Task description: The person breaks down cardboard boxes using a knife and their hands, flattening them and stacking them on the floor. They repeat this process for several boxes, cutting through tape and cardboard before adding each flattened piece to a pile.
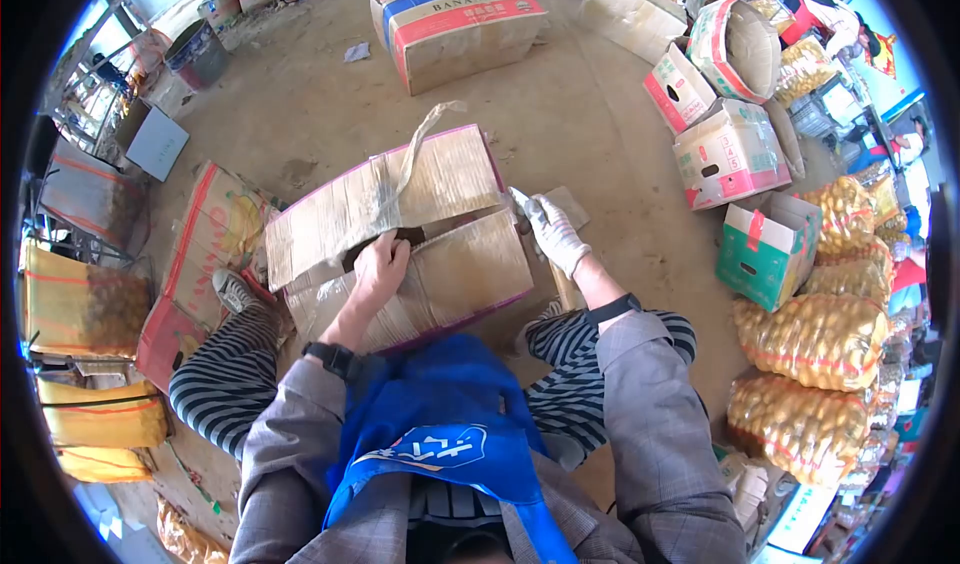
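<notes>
A worn cardboard box (450,169) with purple edges lies before me, its top flaps partly parted along a dark gap. A loose strip of tape (420,144) rises from its far flap. My left hand (382,269), bare, is closed with curled fingers at the gap, on the edge of the near flap; its fingertips are partly hidden. My right hand (557,236), in a white glove, is beside the box's right end. It is closed around a small, pale, pointed tool (519,198) that looks like a knife; the handle is hidden.
A flattened banana carton (205,264) leans at left near my foot. A banana box (460,24) stands ahead. At right are a green carton (765,249), a pink-and-white carton (730,154) and potato-like produce in net bags (815,339). Yellow bags (85,299) stand at left.
</notes>
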A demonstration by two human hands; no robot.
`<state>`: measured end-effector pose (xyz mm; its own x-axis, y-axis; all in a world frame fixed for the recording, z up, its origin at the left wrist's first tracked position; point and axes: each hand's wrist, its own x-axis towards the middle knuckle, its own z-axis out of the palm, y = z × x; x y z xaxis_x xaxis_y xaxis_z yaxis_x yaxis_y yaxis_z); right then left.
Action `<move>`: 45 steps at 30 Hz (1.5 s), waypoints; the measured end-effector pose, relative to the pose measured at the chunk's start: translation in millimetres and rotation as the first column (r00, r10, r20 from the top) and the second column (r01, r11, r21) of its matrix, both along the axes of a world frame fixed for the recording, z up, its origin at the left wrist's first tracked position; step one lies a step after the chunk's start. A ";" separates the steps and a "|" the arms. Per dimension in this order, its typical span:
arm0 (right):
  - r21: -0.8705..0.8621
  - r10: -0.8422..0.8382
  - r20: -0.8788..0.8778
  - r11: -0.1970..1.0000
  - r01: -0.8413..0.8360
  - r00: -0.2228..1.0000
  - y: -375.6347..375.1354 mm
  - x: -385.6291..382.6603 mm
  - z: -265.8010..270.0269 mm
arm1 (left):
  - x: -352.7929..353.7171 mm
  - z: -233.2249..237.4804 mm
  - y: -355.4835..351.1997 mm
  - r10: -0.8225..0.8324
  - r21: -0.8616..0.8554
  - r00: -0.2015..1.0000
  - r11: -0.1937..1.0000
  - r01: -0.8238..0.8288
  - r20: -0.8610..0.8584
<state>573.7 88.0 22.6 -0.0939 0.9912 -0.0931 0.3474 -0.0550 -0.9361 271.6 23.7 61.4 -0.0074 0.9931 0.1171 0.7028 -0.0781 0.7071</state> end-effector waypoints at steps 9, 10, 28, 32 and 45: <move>-0.006 0.326 -0.051 0.945 -0.326 0.944 3.0 -17.7 42.1 | -12.5 5.3 -24.3 0.101 -0.017 0.993 0.995 -0.100 0.066; -0.149 0.307 -0.020 0.940 -0.306 0.952 -2.9 -21.9 69.8 | -8.0 17.9 -25.6 0.125 -0.058 0.985 0.991 -0.118 0.118; -0.393 0.697 0.198 0.700 -0.596 0.689 -56.7 -7.7 91.0 | -59.9 -15.2 28.7 0.356 -0.285 0.288 0.922 -0.261 0.889; -0.328 0.321 -0.140 0.877 -0.350 0.936 -49.2 22.8 128.5 | -76.1 74.5 15.4 0.225 -0.075 0.834 0.973 -0.218 0.503; -0.275 -0.087 -0.222 0.961 0.023 0.971 -15.2 -76.8 196.8 | -111.4 146.3 -97.0 -0.690 -0.398 0.724 0.664 0.633 0.001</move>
